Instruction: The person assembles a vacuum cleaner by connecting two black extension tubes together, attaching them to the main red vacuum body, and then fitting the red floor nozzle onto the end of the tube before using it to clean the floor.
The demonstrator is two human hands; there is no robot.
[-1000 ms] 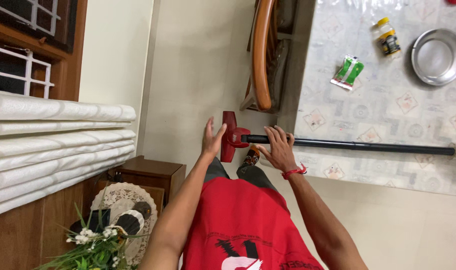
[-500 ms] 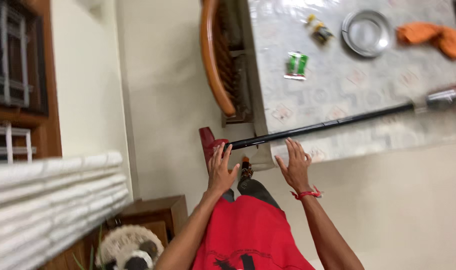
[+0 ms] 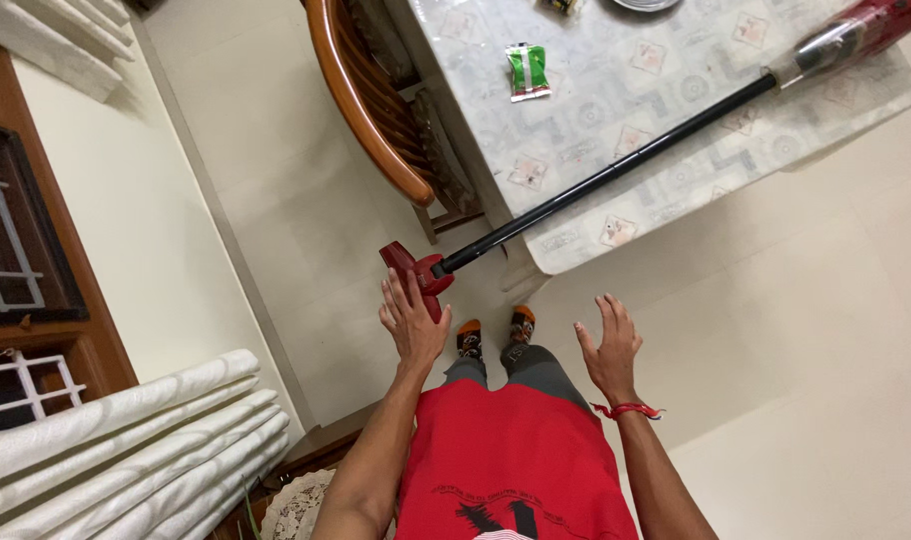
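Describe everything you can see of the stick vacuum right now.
The stick vacuum has a red floor head, a long thin black tube and a red and silvery motor body at the far end. It lies slanted across the patterned table, its head overhanging the table's edge above the floor. The left hand, open, overlaps the head, apparently touching it; the right hand is open and apart from it.

A green packet (image 3: 528, 72) lies on the table (image 3: 676, 130) beside a wooden chair (image 3: 376, 110).

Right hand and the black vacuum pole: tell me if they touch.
Apart. The head view shows the right hand open, with bare floor between it and the black vacuum pole.
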